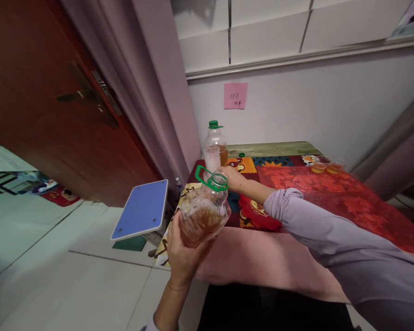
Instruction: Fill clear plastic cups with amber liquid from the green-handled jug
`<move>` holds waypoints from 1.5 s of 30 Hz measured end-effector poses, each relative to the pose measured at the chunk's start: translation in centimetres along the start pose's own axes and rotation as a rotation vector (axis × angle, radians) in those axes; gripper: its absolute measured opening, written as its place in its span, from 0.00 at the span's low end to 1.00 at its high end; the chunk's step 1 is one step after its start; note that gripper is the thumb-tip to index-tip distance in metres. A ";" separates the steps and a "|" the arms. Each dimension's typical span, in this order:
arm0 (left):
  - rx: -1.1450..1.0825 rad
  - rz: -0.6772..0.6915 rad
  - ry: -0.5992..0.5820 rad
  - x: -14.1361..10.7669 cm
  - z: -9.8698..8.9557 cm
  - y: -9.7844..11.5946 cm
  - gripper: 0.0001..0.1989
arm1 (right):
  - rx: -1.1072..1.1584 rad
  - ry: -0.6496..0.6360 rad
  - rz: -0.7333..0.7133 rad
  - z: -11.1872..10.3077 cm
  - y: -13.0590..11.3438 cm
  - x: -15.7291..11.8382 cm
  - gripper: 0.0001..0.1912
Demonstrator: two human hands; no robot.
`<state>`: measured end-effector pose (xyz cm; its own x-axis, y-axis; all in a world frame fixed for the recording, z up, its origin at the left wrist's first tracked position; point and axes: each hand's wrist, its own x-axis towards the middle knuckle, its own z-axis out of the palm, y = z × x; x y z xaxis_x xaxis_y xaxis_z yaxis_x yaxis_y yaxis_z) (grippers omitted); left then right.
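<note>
Because the wide-bodied, clear plastic jug of amber liquid (204,218) is bulky, the person's left hand (182,250) cradles it low, at the centre of the frame. That grip is closed around the lower body, which I judge the surest place to bear the weight. The jug leans, its uncapped mouth toward the upper right, with the liquid lying below the neck. Its green plastic carrying loop (200,174) sticks out toward the upper left, unused, probably since a palm against the belly steers a tilted jug better.

The right hand (234,179) reaches in from the right, just behind the jug's neck and close beside a pale translucent plastic cup or stack of cups (212,157). The neck hides the fingertips, so I cannot tell whether that grip is closed on anything.

Toward the back of the surface with its red patterned cover (348,204), a second clear jug with a green cap (215,134) stands upright, perhaps parked beyond the work. A small, round green cap (242,155) lies near it. Two clear plastic cups of amber liquid (334,168) stand together at the right of the frame, well apart from both hands, where a knock seems less likely.
</note>
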<state>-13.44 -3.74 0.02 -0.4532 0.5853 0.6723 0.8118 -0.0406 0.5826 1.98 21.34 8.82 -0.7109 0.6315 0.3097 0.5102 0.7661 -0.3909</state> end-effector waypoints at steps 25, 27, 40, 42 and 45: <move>0.045 0.013 -0.091 1.5 0.1 1.3 0.57 | -0.051 0.220 0.297 0.1 9.5 -19.0 0.04; 0.056 0.025 -0.082 1.5 0.4 1.5 0.58 | -0.073 0.189 0.312 1.0 9.7 -19.4 0.04; 0.082 0.038 -0.126 2.1 0.5 2.1 0.56 | -0.048 0.403 0.284 -0.4 7.9 -19.9 0.23; 0.086 0.038 -0.124 2.2 0.5 2.2 0.55 | -0.025 0.387 0.381 0.4 8.1 -19.0 0.34; 0.086 0.052 -0.120 2.1 0.5 2.3 0.55 | -0.009 0.321 0.550 1.9 8.5 -17.9 0.43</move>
<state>-12.34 -2.16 2.54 -0.3666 0.6773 0.6379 0.8640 -0.0066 0.5035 18.06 16.30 -1.70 -0.1643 0.9361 0.3109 0.7646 0.3200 -0.5594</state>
